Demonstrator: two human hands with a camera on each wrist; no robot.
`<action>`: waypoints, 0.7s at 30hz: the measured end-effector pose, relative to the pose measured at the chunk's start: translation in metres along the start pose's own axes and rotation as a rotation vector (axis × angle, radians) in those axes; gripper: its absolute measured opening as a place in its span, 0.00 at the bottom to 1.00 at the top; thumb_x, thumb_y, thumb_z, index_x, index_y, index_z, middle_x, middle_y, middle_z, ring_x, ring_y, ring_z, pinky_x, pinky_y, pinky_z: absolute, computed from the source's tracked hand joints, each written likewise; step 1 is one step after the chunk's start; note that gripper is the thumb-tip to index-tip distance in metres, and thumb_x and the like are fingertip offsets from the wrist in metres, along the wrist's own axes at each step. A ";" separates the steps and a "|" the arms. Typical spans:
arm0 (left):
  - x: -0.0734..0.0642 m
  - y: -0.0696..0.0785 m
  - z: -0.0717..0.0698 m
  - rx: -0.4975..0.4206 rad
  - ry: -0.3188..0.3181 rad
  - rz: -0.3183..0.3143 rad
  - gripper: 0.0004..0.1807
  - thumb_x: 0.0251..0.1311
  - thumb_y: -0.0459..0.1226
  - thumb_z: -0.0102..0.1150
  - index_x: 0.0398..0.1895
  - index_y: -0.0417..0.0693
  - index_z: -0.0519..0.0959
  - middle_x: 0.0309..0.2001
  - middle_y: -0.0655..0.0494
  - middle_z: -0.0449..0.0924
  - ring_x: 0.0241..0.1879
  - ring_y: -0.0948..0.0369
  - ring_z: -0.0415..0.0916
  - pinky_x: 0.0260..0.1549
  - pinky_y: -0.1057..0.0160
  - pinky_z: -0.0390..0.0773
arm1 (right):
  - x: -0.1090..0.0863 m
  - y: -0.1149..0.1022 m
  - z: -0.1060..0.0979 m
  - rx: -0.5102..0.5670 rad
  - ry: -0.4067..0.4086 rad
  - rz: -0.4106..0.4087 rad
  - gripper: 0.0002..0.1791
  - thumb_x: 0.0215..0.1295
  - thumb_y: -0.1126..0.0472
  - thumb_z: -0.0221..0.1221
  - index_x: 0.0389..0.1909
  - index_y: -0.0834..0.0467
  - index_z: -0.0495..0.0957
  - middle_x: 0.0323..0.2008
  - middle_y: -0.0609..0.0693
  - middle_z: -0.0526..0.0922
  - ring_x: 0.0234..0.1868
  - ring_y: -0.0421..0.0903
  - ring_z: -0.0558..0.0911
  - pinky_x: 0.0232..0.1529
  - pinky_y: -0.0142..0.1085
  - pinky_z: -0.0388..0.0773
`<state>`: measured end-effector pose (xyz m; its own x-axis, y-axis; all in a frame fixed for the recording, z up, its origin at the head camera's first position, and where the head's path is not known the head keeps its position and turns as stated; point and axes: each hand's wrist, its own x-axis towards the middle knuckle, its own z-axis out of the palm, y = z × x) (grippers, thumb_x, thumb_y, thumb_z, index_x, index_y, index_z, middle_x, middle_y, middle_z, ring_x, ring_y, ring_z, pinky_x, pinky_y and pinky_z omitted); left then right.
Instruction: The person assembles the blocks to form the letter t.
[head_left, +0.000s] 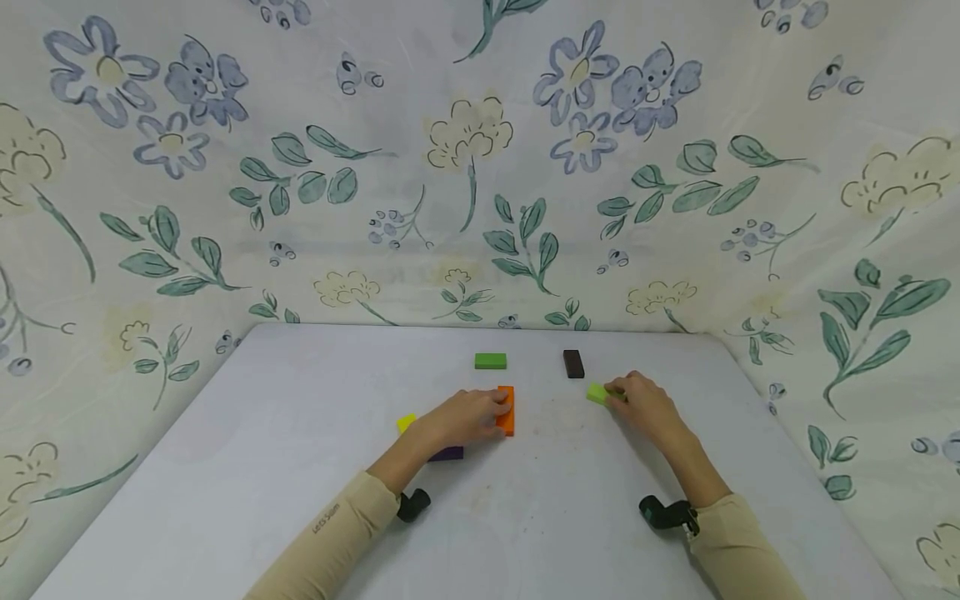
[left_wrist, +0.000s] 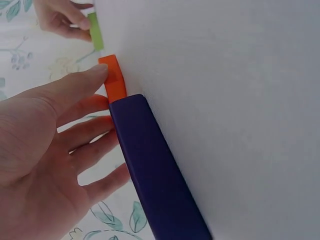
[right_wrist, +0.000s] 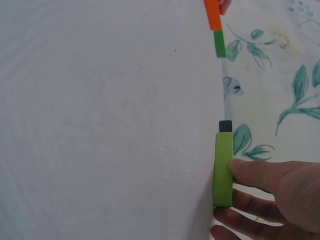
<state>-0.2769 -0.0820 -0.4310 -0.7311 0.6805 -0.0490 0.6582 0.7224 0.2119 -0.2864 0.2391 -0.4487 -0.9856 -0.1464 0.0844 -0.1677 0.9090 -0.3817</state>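
On the white table, my left hand [head_left: 467,417] pinches an orange block [head_left: 509,423] between thumb and fingers. A dark purple block [head_left: 447,454] lies just beneath that hand, large in the left wrist view [left_wrist: 152,165], and a yellow block [head_left: 406,422] is partly hidden behind the wrist. Farther right, my right hand [head_left: 643,408] holds a light green block [head_left: 597,393] by its right end. In the right wrist view the thumb presses one side of this block [right_wrist: 223,170], with fingers at its near end.
A green block [head_left: 491,361] lies beyond the orange one. To its right is a dark brown or black block [head_left: 573,364]. Floral cloth [head_left: 420,208] hangs behind the table's far edge. Each wrist carries a black camera [head_left: 663,512].
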 end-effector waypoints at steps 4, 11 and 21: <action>-0.002 0.001 0.002 0.013 -0.006 0.010 0.24 0.65 0.43 0.61 0.62 0.43 0.77 0.66 0.48 0.73 0.63 0.53 0.74 0.59 0.51 0.77 | 0.000 0.000 0.000 0.005 -0.006 -0.002 0.17 0.66 0.59 0.62 0.52 0.63 0.82 0.44 0.60 0.82 0.40 0.51 0.80 0.38 0.46 0.80; -0.004 0.006 0.002 0.032 -0.027 -0.029 0.23 0.67 0.42 0.59 0.64 0.44 0.75 0.70 0.47 0.68 0.69 0.51 0.67 0.63 0.47 0.73 | -0.001 -0.001 -0.002 0.012 -0.004 0.001 0.17 0.66 0.59 0.62 0.52 0.63 0.82 0.45 0.62 0.81 0.40 0.50 0.79 0.37 0.45 0.78; -0.008 0.012 0.002 0.028 -0.036 -0.072 0.23 0.69 0.40 0.55 0.66 0.45 0.73 0.72 0.48 0.66 0.71 0.52 0.64 0.63 0.44 0.72 | -0.001 0.000 -0.002 0.017 -0.013 0.004 0.17 0.67 0.58 0.61 0.53 0.63 0.81 0.46 0.62 0.81 0.41 0.51 0.80 0.37 0.46 0.79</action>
<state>-0.2626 -0.0785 -0.4301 -0.7700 0.6304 -0.0984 0.6093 0.7723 0.1796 -0.2854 0.2403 -0.4473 -0.9864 -0.1481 0.0705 -0.1640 0.9029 -0.3973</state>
